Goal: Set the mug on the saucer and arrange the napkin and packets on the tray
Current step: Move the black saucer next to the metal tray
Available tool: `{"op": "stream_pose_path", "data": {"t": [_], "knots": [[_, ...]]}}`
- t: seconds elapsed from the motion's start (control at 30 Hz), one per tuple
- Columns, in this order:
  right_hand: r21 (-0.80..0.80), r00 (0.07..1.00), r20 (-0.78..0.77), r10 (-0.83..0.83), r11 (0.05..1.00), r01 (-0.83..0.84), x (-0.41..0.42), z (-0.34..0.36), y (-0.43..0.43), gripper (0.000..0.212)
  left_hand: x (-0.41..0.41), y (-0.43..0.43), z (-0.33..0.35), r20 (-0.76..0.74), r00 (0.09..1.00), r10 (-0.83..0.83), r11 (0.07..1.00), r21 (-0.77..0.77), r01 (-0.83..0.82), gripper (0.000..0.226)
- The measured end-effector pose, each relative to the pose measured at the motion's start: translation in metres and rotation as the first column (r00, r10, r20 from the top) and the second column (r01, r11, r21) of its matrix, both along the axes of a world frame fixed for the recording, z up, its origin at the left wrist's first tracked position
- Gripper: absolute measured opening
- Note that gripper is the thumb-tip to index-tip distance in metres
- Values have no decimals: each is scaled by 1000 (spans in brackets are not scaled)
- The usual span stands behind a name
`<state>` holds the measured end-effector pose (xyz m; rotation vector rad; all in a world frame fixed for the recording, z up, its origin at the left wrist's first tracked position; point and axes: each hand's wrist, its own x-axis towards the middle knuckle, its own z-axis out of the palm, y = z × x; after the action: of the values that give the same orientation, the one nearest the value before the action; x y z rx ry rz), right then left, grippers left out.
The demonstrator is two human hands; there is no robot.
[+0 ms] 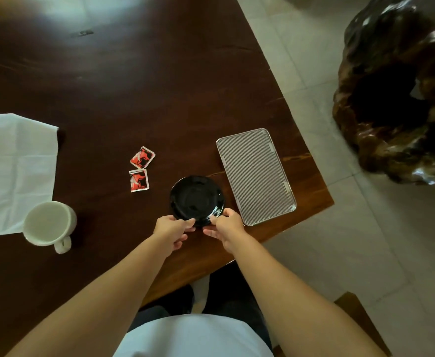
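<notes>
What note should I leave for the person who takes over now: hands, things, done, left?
Both the left hand and the right hand pinch the near rim of the black saucer, which lies on the table beside the tray.
The mug stands left by the napkin.
Two packets lie left of the saucer.
Done: nothing placed.
Left: mug onto saucer; napkin, packets onto tray.

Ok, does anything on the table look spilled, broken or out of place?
Nothing spilled or broken. Only the far packet lies tilted compared with the near packet; the mug stands upright, the tray lies flat.
</notes>
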<state>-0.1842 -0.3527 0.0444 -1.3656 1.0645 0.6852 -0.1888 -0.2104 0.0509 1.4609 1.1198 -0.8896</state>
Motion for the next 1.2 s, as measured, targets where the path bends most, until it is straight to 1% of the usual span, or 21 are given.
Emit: {"op": "stream_pose_path", "data": {"t": [0.1,0.17,0.27,0.4,0.67,0.83,0.97,1.03,1.1,1.2], "knots": [[17,1000,-19,21,1000,-21,8,-9,-8,63,7,-9,-7,-6,1000,23,1000,18,-23,50],[27,999,-43,26,999,-24,13,-12,-13,63,10,-15,-12,0,1000,29,999,36,-29,46],[66,998,-69,-5,998,9,16,-19,-18,62,13,-21,-19,4,1000,23,996,83,-23,33],[90,996,-83,-39,995,47,15,-23,-20,62,14,-25,-27,-7,1000,19,992,126,-18,23],[160,978,-157,-136,974,161,18,-29,-25,60,18,-30,-32,18,999,-39,985,168,36,15],[150,980,-154,-125,977,149,17,-31,-27,53,15,-33,-33,20,997,-69,982,178,64,15],[163,984,-152,-88,980,113,18,-24,-27,55,12,-32,-29,35,990,-135,970,207,124,13],[162,987,-148,-69,982,93,18,-16,-26,57,9,-27,-25,41,984,-173,968,194,162,12],[146,988,-143,-57,986,78,19,-9,-24,59,7,-18,-20,46,981,-187,973,144,179,11],[70,991,-131,-33,997,42,16,-4,-17,56,3,-4,-10,46,978,-202,978,62,199,19]]}}
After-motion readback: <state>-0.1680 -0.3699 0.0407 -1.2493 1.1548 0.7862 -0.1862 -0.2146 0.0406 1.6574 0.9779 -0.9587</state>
